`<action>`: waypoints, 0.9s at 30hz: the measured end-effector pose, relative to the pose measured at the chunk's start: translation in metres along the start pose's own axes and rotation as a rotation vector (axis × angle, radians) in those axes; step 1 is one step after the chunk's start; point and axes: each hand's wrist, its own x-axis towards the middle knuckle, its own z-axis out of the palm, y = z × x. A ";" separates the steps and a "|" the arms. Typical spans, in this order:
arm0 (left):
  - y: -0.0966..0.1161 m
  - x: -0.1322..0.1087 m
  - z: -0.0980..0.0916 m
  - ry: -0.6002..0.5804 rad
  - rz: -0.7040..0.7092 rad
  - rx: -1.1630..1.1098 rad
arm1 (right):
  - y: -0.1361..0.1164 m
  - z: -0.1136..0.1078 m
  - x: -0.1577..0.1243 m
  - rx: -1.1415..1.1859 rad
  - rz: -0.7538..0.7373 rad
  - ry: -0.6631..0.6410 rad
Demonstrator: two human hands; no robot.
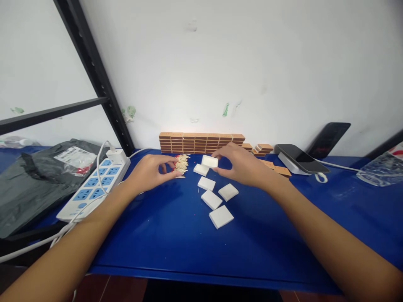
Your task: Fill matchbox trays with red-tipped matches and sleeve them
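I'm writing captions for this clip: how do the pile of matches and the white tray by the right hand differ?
The matches are thin, pale sticks with red tips; the tray is one plain white piece. The matches lie heaped at the left hand; the tray is at the right hand's fingertips, hollow side showing. Both are small and lightweight-looking.

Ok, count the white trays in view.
6: one tray in the right hand, a second tray just left; nearer, a third tray, then a fourth tray at right, fifth tray at left, and sixth tray nearest. The hand could hide more.
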 end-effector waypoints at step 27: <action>-0.029 0.004 -0.012 0.033 -0.103 0.229 | -0.048 0.080 0.050 0.084 -0.184 -0.131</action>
